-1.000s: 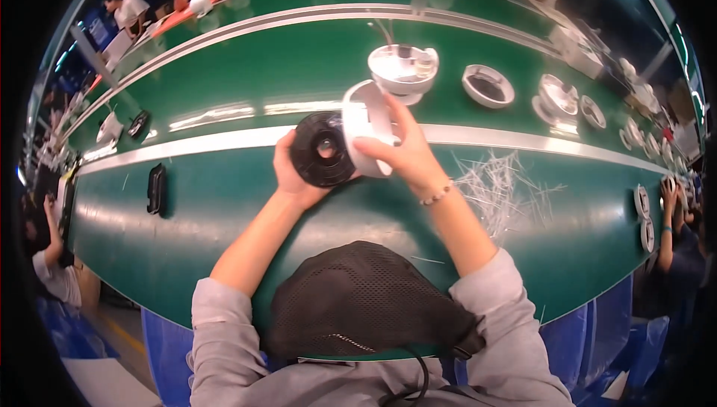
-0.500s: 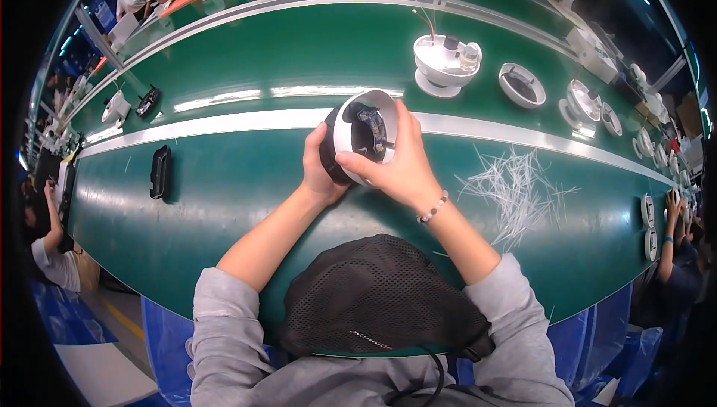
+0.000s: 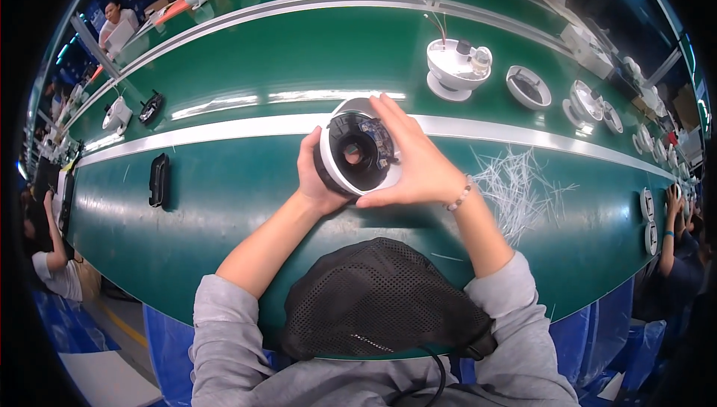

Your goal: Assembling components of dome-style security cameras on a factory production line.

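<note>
Over the green bench I hold a round white housing [image 3: 334, 166] with a black inside, a circuit board [image 3: 379, 137] along one edge and a round hole in its middle. My left hand [image 3: 315, 181] is wrapped round its dark outer side, thumb up. From the right, my right hand [image 3: 422, 164] grips the white rim, fingers along the top and thumb at the lower edge. Closer to me is a black mesh fabric thing [image 3: 381, 295] with a cord. What lies behind the housing is partly hidden by it.
A black plastic part [image 3: 159, 181] lies left on the bench. Thin white strips [image 3: 515, 190] are heaped right. Beyond the metal rail [image 3: 261, 128] stand a white bowl-shaped housing [image 3: 452, 82] with wires and a white oval shell [image 3: 529, 89]. A co-worker's hand [image 3: 674, 202] is far right.
The housing has turned, so its opening and central hole now face me more. My right hand has shifted slightly right and lower round the rim; the left still holds the dark side.
</note>
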A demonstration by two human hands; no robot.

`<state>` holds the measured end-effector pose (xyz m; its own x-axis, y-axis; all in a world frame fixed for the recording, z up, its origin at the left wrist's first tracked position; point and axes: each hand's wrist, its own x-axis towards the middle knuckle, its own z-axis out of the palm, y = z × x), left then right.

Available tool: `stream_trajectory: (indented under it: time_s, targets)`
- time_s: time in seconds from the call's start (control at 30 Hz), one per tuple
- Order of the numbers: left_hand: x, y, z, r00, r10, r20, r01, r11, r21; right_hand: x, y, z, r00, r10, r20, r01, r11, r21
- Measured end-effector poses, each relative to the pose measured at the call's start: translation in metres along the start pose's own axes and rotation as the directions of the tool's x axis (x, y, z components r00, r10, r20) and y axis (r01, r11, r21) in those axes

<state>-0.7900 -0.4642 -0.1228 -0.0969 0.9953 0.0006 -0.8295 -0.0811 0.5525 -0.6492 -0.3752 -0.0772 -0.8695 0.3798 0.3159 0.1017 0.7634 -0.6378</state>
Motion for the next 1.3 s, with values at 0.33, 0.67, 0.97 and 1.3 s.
stream_trajectory:
  time_s: [0.33,0.67,0.97,1.3]
  targets:
    - [-0.005,0.011,-0.003,1.000,-0.019,-0.024,0.018,0.998,-0.056,0.006,-0.005,0.006,0.962,0.258,-0.092,-0.151,0.779,0.609]
    - [-0.011,0.018,-0.010,0.992,0.019,-0.123,-0.009,0.997,0.077,0.014,-0.016,0.033,0.930,0.358,-0.087,-0.338,0.922,0.191]
    - [-0.018,0.030,-0.023,0.988,0.029,-0.152,-0.014,0.995,0.095,0.023,-0.030,0.047,0.940,0.331,-0.081,-0.322,0.941,0.105]
    - [-0.036,0.059,-0.039,0.979,0.058,-0.195,-0.042,0.995,0.087,0.044,-0.043,0.083,0.960,0.275,-0.053,-0.250,0.928,0.277]
